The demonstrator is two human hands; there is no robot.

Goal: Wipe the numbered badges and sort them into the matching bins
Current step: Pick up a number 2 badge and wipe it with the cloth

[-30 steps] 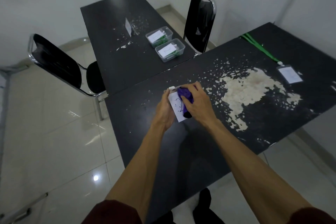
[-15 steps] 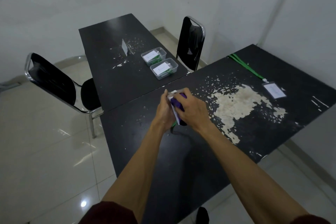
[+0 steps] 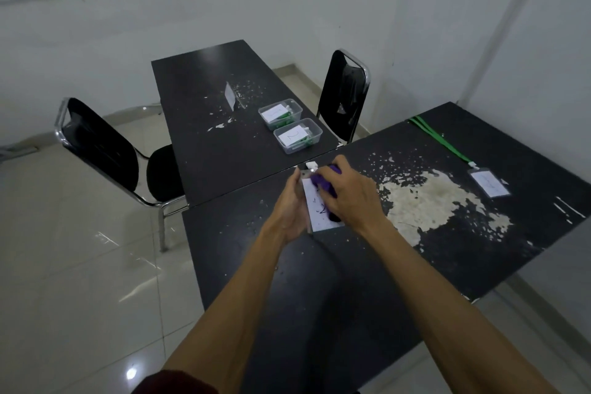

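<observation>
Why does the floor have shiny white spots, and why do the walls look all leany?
Head view: the glossy floor reflects light as bright spots; the wide-angle lens makes the wall corner lean; the badge under the purple cloth is slightly blurred, its number unreadable.

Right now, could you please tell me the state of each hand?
Left hand: holds the badge by its edge.
Right hand: grips the cloth, pressed on the badge.

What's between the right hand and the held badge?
A purple cloth, gripped by the right hand against the badge; seen in the head view.
</observation>
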